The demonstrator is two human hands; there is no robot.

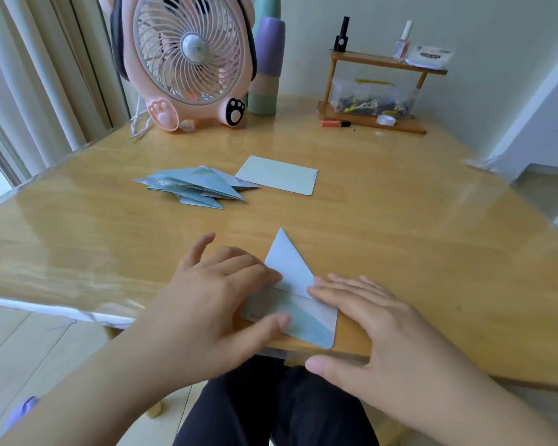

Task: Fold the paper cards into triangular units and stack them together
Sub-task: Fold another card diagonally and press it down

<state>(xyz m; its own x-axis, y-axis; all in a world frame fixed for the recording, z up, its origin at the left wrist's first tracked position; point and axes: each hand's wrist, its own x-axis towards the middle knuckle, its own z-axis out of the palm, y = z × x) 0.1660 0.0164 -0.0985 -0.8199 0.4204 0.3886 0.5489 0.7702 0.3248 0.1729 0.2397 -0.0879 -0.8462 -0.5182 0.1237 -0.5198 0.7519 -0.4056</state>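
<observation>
A: Head view: where's the card?
B: Half-folded card (298,304) at table (432,236) near edge. Left hand (219,291) & right hand (368,320) press it, fingers flat.
A: Others?
B: Folded triangles (194,186) beside flat card (279,174), mid-table.

The honey-yellow wooden surface (384,204) shows streaked grain. The half-folded paper card (295,304) is pale blue with teal and white print. Beyond that card lie teal-patterned folded paper triangles (197,185) and a plain mint-green flat card (279,175). Behind them stands a pink plastic fan (187,59) with one pink and one black paw-print foot.
</observation>
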